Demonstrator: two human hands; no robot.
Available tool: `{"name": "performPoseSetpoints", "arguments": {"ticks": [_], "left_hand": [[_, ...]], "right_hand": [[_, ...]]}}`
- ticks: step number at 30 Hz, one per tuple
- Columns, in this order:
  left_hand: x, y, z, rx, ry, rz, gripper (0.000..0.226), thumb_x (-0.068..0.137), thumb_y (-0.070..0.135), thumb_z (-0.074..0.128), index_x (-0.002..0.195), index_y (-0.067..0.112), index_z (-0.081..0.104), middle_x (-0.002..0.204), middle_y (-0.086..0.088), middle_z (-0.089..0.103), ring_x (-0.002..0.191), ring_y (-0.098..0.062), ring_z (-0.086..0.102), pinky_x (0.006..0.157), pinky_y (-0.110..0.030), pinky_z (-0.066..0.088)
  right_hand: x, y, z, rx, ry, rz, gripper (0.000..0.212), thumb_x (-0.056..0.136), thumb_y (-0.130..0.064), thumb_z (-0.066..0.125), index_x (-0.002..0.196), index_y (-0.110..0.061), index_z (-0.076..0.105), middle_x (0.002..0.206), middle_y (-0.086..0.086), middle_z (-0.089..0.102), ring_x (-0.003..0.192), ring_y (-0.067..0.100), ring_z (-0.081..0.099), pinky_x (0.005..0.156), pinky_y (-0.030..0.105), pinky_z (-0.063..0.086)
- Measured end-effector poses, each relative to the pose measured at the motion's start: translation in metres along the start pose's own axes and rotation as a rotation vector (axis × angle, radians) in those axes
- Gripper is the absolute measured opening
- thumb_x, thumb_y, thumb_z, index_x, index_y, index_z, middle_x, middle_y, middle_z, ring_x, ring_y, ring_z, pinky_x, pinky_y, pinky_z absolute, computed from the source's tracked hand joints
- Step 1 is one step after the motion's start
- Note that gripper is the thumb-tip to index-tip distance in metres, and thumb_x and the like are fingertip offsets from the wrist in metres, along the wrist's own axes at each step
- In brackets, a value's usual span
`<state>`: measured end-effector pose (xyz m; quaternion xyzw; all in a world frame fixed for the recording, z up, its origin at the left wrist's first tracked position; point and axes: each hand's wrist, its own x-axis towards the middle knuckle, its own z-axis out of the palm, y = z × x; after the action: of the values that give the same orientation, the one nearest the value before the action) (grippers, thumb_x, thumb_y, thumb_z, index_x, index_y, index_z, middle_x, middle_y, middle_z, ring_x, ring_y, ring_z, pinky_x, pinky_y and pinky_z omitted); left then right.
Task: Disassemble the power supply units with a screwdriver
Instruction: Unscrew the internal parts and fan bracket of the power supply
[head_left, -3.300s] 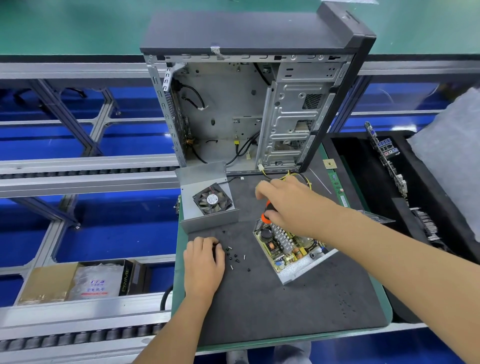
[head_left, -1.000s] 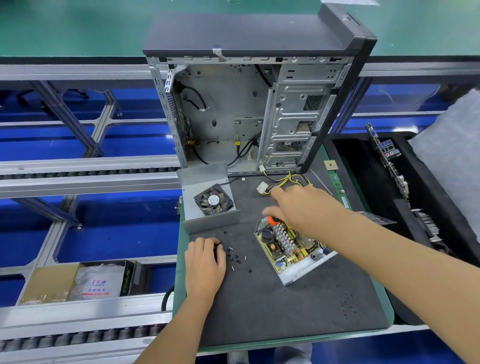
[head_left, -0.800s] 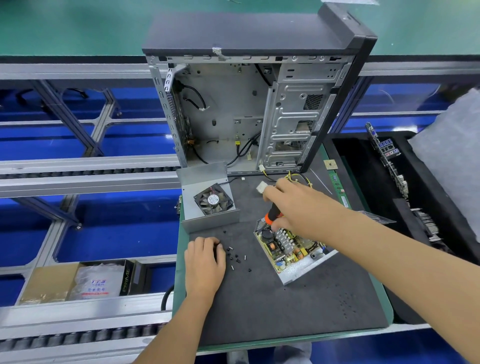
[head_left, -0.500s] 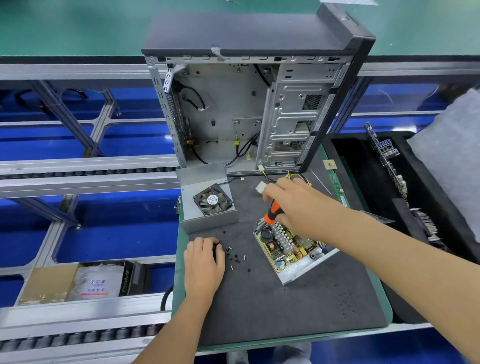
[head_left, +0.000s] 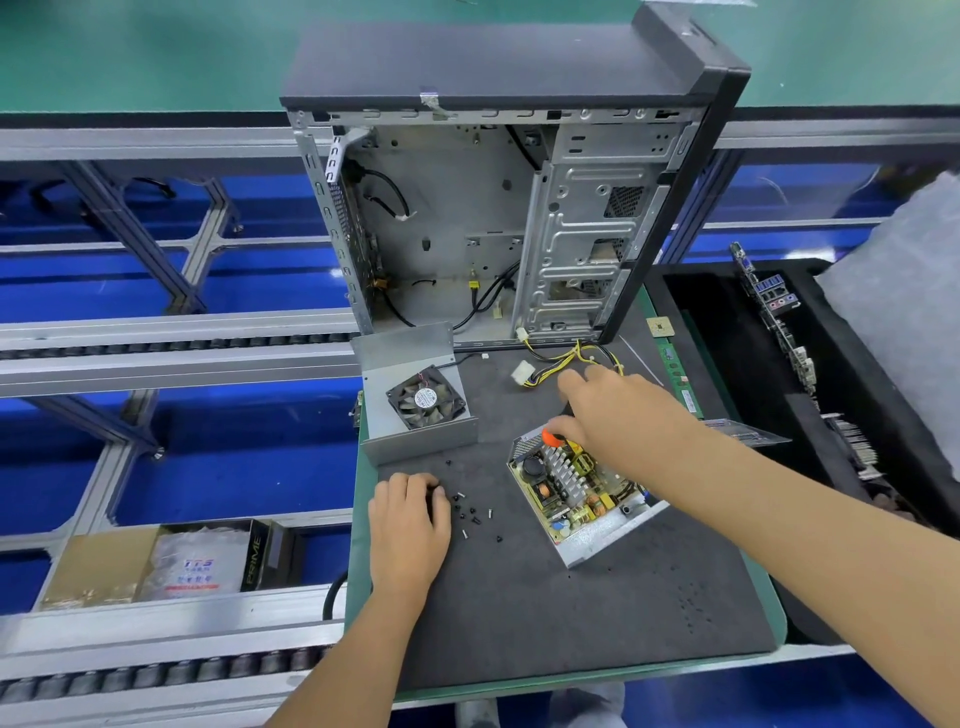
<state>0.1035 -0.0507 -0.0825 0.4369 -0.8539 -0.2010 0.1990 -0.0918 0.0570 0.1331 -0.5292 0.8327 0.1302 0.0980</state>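
An opened power supply (head_left: 576, 488) lies on the dark mat (head_left: 545, 597), its circuit board and silver heat sink exposed. My right hand (head_left: 618, 410) holds an orange-handled screwdriver (head_left: 551, 438) upright over the board's far corner; most of the tool is hidden under the palm. The supply's removed grey cover (head_left: 415, 400), with a black fan in it, sits to the left. My left hand (head_left: 408, 519) rests on the mat with curled fingers, next to several loose black screws (head_left: 470, 512). The supply's yellow and black cable bundle (head_left: 566, 361) trails behind my right hand.
An open computer case (head_left: 498, 208) stands at the back of the mat. A black tray (head_left: 737, 374) on the right holds a motherboard (head_left: 774, 306) and other parts. Roller conveyor rails (head_left: 171, 348) run on the left, with a cardboard box (head_left: 156, 564) below.
My right hand has dropped lower over the screwdriver, so less of the orange handle shows, and its fingers have shifted. The left hand and the screws have stayed put.
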Motion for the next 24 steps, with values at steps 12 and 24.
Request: {"name": "performPoseSetpoints", "arguments": {"ticks": [12,24], "left_hand": [[-0.001,0.000,0.000,-0.003,0.015,0.017,0.005,0.089,0.015,0.069,0.093,0.014,0.067,0.090,-0.003,0.060,0.081,-0.026,0.050,0.073,-0.042,0.044],[-0.002,-0.004,0.003,-0.008,0.038,0.045,0.007,0.089,0.017,0.070,0.094,0.017,0.066,0.091,0.001,0.060,0.082,-0.022,0.048,0.072,-0.039,0.043]], "right_hand": [[-0.005,-0.002,0.004,0.162,0.106,0.061,0.029,0.100,-0.037,0.046,0.114,-0.011,0.045,0.109,0.012,0.052,0.093,0.034,0.059,0.072,0.038,0.049],[0.005,-0.002,0.007,0.288,0.111,0.031,0.023,0.095,-0.035,0.055,0.104,-0.014,0.054,0.095,0.009,0.049,0.080,0.031,0.050,0.065,0.035,0.042]]}}
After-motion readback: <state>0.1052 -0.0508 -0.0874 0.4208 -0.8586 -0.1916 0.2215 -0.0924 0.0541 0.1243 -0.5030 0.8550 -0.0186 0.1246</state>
